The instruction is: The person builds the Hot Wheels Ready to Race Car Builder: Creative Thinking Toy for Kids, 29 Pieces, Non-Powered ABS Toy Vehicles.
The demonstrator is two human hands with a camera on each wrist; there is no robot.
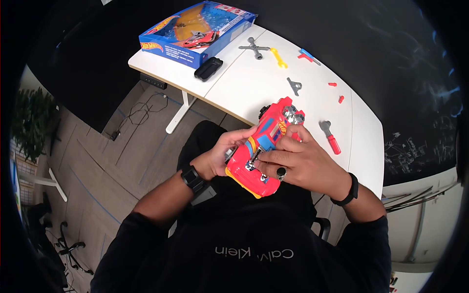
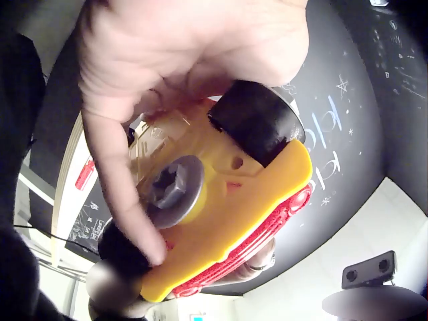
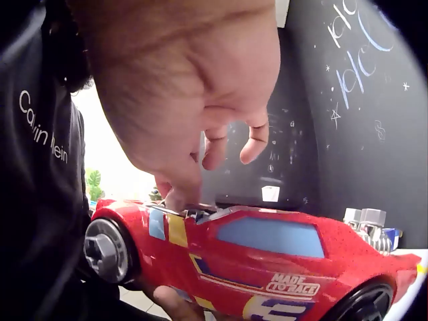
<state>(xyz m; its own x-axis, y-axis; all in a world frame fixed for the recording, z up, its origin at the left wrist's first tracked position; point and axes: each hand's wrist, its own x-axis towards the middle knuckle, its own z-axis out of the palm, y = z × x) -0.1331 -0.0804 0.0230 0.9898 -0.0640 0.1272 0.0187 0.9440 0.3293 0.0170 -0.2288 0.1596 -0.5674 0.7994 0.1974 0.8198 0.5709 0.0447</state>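
A red toy car [image 1: 239, 163] with blue and yellow markings is held over the person's lap, at the edge of the white table. The left hand [image 1: 227, 151] grips the car's side and underside. In the left wrist view, one finger stretches across its yellow base [image 2: 234, 214], beside a grey hexagonal wheel hub [image 2: 177, 190] and a black wheel [image 2: 251, 120]. Above the car, the right hand [image 1: 310, 161] pinches a small dark and chrome piece [image 1: 256, 154] at the rear deck. Its other fingers lift away from the body. Chrome engine parts [image 1: 293, 115] stand up from the hood.
On the white table [image 1: 234, 93] stand a blue Hot Wheels box [image 1: 195, 57] and a black tray [image 1: 208, 69]. Farther right lie a grey cross wrench [image 1: 254, 49], a yellow wrench [image 1: 278, 57], a blue-red toy tool [image 1: 309, 56], a grey bracket-like part [image 1: 294, 86], small red pieces [image 1: 341, 99] and a red-handled tool [image 1: 333, 143].
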